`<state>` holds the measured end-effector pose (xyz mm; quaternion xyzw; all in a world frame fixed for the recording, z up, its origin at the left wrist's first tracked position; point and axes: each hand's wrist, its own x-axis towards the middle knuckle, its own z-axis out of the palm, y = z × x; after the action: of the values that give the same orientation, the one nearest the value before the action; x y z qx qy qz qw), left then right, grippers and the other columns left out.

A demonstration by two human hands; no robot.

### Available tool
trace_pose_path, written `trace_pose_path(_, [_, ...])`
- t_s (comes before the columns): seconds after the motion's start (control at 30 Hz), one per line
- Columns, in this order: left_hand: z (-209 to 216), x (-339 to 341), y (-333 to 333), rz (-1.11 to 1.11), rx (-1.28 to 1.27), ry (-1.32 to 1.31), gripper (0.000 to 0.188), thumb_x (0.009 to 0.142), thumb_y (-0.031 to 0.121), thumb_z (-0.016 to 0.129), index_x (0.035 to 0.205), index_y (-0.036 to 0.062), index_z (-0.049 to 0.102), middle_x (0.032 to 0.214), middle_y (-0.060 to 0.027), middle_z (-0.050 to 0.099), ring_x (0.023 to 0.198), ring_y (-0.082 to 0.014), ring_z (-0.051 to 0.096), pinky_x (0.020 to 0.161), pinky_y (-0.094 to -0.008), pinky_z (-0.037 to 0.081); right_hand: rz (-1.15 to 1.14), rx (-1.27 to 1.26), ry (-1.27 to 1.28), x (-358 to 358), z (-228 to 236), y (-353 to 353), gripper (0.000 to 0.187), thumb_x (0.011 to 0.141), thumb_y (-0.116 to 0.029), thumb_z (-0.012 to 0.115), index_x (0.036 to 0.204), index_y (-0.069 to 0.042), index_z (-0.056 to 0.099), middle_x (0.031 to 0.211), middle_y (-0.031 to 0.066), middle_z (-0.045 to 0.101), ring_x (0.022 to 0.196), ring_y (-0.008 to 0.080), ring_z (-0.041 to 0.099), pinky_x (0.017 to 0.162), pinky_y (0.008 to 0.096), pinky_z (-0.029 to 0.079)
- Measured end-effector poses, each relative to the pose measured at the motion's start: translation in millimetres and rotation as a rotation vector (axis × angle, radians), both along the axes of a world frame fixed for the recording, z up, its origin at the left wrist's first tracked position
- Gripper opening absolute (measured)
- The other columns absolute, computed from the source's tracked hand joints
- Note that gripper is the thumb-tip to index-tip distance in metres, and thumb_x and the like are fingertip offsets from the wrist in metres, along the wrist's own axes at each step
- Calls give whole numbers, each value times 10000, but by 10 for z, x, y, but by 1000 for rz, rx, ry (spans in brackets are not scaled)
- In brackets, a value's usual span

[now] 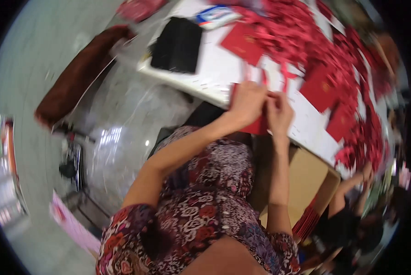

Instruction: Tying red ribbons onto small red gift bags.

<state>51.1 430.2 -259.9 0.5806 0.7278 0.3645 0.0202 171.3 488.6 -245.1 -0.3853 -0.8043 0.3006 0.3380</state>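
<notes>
Between the left hand (249,101) and right hand (280,114), at the table's (214,80) near edge, lies a flat red folder (257,126); both hands' fingers bend narrowly, but blur leaves me unable to tell what they grip. It looks light, thin and easily creased, best held by its borders, while the red ribbons (297,34) beyond seem soft and slippery.

A black bundle (177,46) lies left of top centre, beside a blue-and-white packet (216,17). A long brown object (79,75) slants at upper left, a pink one (72,223) at lower left; a co-worker (345,224) is at lower right.
</notes>
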Motion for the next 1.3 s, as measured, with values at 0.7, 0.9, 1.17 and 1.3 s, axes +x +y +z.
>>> trace_pose_path(0.7, [122, 149, 5, 141, 274, -21, 88, 772, 144, 607, 760, 109, 687, 823, -36, 637, 869, -200, 603, 883, -355, 381, 565, -343, -413, 185, 435, 1007, 222, 991, -166, 571, 860, 2, 634, 728, -51, 515, 656, 42, 402, 590, 213, 310])
trace_pose_path(0.9, [84, 3, 23, -42, 275, 35, 42, 731, 147, 646, 705, 117, 661, 788, -29, 641, 855, -198, 615, 859, -340, 382, 624, -583, -447, 124, 386, 1101, 235, 940, -235, 647, 800, -47, 664, 648, -90, 483, 592, 21, 349, 543, 222, 260])
trace_pose_path(1.17, [130, -144, 104, -62, 365, 103, 50, 754, 148, 635, 774, 116, 670, 800, -42, 640, 848, -206, 613, 828, -359, 389, 427, -772, -77, 91, 87, 1051, 144, 906, -182, 671, 865, -46, 693, 744, -36, 628, 620, 29, 491, 565, 195, 369])
trace_pose_path(1.3, [172, -46, 148, -113, 273, 73, 90, 789, 148, 598, 755, 114, 674, 821, -49, 652, 866, -205, 611, 852, -363, 394, 104, -665, 157, -112, -3, 1057, 189, 938, -196, 651, 945, -11, 689, 853, 1, 665, 729, 64, 584, 650, 209, 460])
